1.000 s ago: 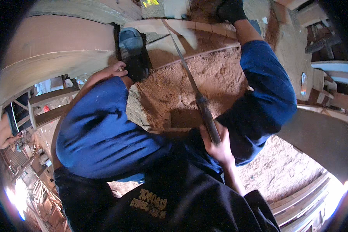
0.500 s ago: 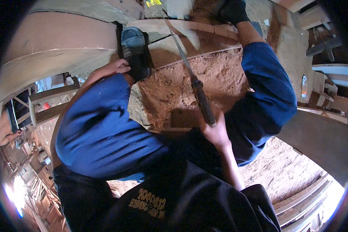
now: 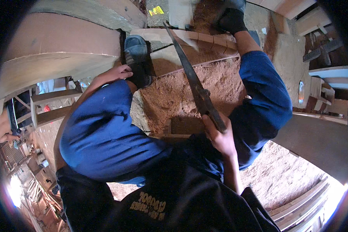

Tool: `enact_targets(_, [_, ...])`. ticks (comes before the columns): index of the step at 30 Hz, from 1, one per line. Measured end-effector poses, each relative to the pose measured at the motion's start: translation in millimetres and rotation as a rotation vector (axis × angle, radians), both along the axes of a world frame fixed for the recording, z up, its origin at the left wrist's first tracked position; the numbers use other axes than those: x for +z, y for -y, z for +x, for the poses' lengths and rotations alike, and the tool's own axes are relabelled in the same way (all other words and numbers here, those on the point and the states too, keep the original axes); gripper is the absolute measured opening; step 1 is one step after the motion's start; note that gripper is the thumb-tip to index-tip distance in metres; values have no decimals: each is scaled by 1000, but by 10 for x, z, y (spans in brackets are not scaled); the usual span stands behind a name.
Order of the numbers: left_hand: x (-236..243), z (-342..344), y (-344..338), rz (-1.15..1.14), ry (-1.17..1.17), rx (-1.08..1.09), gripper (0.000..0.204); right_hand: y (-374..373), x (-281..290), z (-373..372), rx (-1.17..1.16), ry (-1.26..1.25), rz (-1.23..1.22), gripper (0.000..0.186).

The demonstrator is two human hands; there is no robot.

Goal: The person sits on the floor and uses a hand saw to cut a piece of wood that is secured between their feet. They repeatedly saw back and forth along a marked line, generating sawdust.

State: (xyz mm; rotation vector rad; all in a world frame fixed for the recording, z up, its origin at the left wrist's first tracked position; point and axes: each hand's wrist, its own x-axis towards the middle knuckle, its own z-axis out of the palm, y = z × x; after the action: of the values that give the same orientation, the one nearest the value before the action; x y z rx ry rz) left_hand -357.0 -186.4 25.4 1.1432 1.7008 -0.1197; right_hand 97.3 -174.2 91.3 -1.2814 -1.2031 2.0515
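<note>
My right hand (image 3: pixel 222 140) is closed around the handle end of a long, dark handsaw (image 3: pixel 190 73). The tapering blade points away from me, its tip over the far end of a wooden piece. That curved wooden piece (image 3: pixel 217 41) lies between my feet, with several slits across its edge. My left hand (image 3: pixel 120 72) rests beside my left foot, its fingers lying against the dark sandal (image 3: pixel 137 48). It holds nothing that I can see. Whether the blade touches the wood cannot be made out.
Reddish sawdust (image 3: pixel 174 91) covers the ground between my legs. A big timber slab (image 3: pixel 62 34) lies at the left, near a wooden frame (image 3: pixel 54 94). Another person's arm (image 3: pixel 3 127) shows at the far left. Wood pieces (image 3: pixel 323 50) are stacked at the right, above a dark panel (image 3: pixel 317 133).
My right hand has drawn the saw back a little toward me and to the right, and the blade has turned to show its broad side. My left hand stays by the foot.
</note>
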Motion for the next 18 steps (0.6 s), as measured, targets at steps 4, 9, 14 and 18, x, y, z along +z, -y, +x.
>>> enact_targets(4, [-528,-269,154,22,-54,-106,58,144,182,338,98,184,61,15])
enact_targets(9, [-603,-196,51,43,12,-117,62,12,-45,119,80,199,68,13])
enact_targets(14, [-153,-211,180,36,-12,-43,65,51,343,-41,53,137,230,11])
enact_targets(18, [-515,-226,58,146,-32,-236,64,51,596,141,138,292,163,16])
